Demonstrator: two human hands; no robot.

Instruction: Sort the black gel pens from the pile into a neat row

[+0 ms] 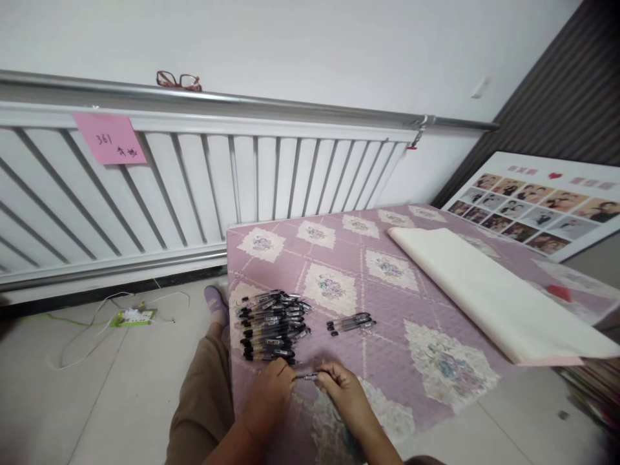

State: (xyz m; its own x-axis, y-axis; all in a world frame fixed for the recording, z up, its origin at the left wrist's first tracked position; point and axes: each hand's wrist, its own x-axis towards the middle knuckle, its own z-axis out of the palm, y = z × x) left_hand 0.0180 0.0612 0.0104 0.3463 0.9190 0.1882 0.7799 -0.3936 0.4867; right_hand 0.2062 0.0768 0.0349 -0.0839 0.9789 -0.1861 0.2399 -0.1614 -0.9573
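Note:
My left hand [271, 391] and my right hand [341, 387] meet low over a purple patterned cloth [387, 303], each pinching one end of a single black pen [306, 376] held level between them. A pile of several black pens [272, 323] lies just beyond my left hand. Two or three more pens [351, 322] lie together as a small group to the right of the pile. Both hands have their fingers closed round the pen.
A roll of cream paper [489, 297] lies across the cloth at right. A white radiator [203, 187] with a pink note [109, 139] lines the wall; glasses [178, 81] rest on its pipe. A power strip [132, 316] and cables sit on the floor. A photo board [537, 206] leans far right.

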